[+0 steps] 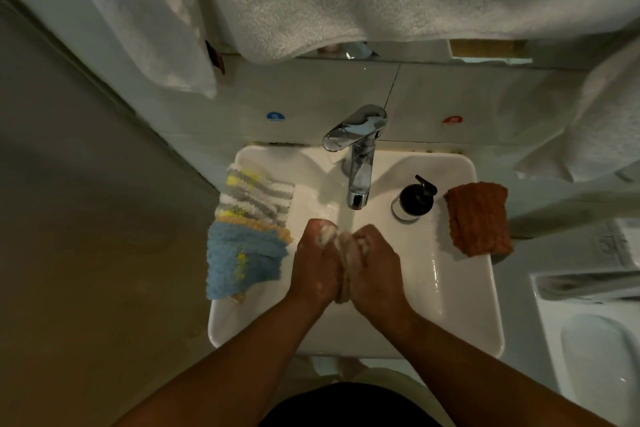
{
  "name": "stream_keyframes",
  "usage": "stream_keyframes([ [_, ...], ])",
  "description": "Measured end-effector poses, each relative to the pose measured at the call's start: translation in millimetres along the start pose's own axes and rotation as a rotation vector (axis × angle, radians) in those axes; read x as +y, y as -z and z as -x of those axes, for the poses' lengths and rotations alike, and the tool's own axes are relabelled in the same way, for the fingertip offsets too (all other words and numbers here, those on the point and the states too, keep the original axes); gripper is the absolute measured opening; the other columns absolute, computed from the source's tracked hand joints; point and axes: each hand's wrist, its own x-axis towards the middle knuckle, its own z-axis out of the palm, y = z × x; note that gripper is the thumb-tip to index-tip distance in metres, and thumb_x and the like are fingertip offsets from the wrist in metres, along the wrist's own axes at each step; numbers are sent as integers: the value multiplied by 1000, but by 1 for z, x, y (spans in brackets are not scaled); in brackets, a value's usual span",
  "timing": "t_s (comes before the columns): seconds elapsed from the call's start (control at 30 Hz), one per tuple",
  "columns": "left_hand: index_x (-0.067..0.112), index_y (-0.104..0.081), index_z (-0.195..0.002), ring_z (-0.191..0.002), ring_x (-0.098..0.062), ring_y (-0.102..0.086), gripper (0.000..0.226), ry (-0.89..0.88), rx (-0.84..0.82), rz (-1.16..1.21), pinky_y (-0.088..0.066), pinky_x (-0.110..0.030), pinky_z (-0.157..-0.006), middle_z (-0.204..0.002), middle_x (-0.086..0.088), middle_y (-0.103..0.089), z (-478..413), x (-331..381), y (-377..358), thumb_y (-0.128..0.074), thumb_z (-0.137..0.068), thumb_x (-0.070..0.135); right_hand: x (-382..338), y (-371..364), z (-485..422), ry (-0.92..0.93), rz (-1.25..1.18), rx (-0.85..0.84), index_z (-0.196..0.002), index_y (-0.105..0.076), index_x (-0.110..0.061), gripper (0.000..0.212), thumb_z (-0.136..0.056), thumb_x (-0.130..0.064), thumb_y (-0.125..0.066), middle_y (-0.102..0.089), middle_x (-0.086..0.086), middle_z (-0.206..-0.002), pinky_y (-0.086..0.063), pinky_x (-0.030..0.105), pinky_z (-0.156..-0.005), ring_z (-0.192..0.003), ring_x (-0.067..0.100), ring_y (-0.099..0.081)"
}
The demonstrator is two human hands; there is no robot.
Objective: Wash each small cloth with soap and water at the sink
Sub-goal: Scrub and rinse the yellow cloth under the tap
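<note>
Dark top and two bare forearms at the bottom edge, reaching in over the front rim of the sink [485,288]. Left hand [317,263] and right hand [375,269] are side by side above the basin. Fingers are curled on both, each grip closed round one pale cloth [344,265] bunched between the palms. Suds on the knuckles. The cloth sits right under the tap [360,163] spout, and a thin water stream [346,218] falls onto its far end.

Left rim holds a pile: striped cloth [256,194] at the back, blue cloth [242,260] in front, a yellow-orange edge showing between them. The blue one overhangs the sink's outer edge. Rust cloth [479,218] lies on the right rim, also hanging past the edge. Soap pump [414,199] stands upright between the tap and the rust cloth.

Risks, as I judge them:
- The blue cloth is just beside the left hand. A scrubbing wrist could nudge it, and with that overhang it likely slides to the floor.
- The rust cloth has the same problem if it is bumped on a reach for the pump.
- Soapy hands are slippery, so the pump could tip into the basin when pressed.
- Water hitting the tight bundle may splash the rims and wet the pile.
- The cloth is bunched hard, so the inner folds may hold soap after rinsing.
- Cannot tell which pile is washed, so cloths could get mixed up.
</note>
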Motion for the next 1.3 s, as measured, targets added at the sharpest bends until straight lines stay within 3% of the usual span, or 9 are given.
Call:
stream_keyframes([
  [0.1, 25, -54, -101, -83, -18, -67, 13, -40, -33, -44, -60, -44, -71, -92, -1, -66, 13, 3, -3, -48, -93, 34, 4, 1, -22, -92, -10, 66, -83, -57, -16, 28, -104, -35, -53, -61, -4, -73, -48, 24, -67, -67, 7, -61],
  [0.2, 24, -55, -100, -81, -4, -61, 6, -133, -46, -148, -52, -21, -69, -90, 9, -63, 14, 0, 0, -54, -95, 23, 16, -4, -18, -214, 54, -14, -84, -58, -12, 27, -104, -29, -51, -64, 0, -81, -51, 36, -75, -78, 19, -65],
  [0.27, 23, -57, -103, -85, -1, -61, 8, -94, -22, -150, -47, -11, -70, -94, 10, -64, 9, 0, 6, -58, -97, 17, 18, -7, 0, -156, 120, -120, -85, -55, -15, 18, -103, -17, -50, -58, -8, -77, -47, 29, -72, -73, 11, -60],
  [0.5, 30, -54, -95, -83, -13, -67, 9, 1, -76, -165, -60, -40, -75, -92, 6, -66, 22, -24, 3, -57, -98, 22, 8, -3, -10, -59, 97, 13, -90, -56, -18, 23, -104, -36, -51, -57, -13, -74, -44, 13, -65, -68, 5, -58],
  [0.6, 28, -56, -99, -81, -4, -63, 12, -78, -74, -168, -54, -23, -68, -92, 9, -65, 21, -17, 11, -59, -96, 17, 19, -8, -7, -177, 88, -44, -87, -55, -17, 22, -105, -29, -49, -60, -6, -80, -47, 28, -72, -81, 20, -64],
  [0.7, 23, -56, -103, -84, 1, -60, 10, -95, 6, -100, -49, -15, -72, -94, 11, -63, 15, -4, 19, -58, -98, 14, 16, -15, 11, -135, 49, -122, -92, -57, -15, 17, -104, -18, -46, -58, -11, -78, -40, 11, -58, -73, 13, -59],
  [0.9, 40, -59, -104, -98, -17, -65, 20, -74, 185, 107, -55, -51, -89, -102, 9, -66, 3, 24, 40, -51, -87, 47, -38, -2, -10, 155, -91, -35, -93, -55, -24, 13, -102, -32, -54, -59, -15, -79, -43, 8, -61, -75, -5, -60],
  [1.1, 50, -47, -116, -107, -22, -64, 19, -52, 180, 215, -58, -54, -87, -119, 2, -61, -5, 52, 43, -52, -99, 44, -71, -3, -49, -3, -315, -146, -103, -58, -28, 2, -101, -28, -58, -62, -9, -102, -59, 28, -76, -94, 10, -64],
  [1.3, 45, -38, -126, -106, -23, -63, 27, -113, 277, 178, -57, -54, -87, -121, 1, -58, -6, 64, 37, -45, -100, 47, -85, -9, -60, 8, -433, -84, -101, -62, -24, 3, -102, -24, -58, -66, -5, -101, -54, 16, -70, -93, 10, -67],
])
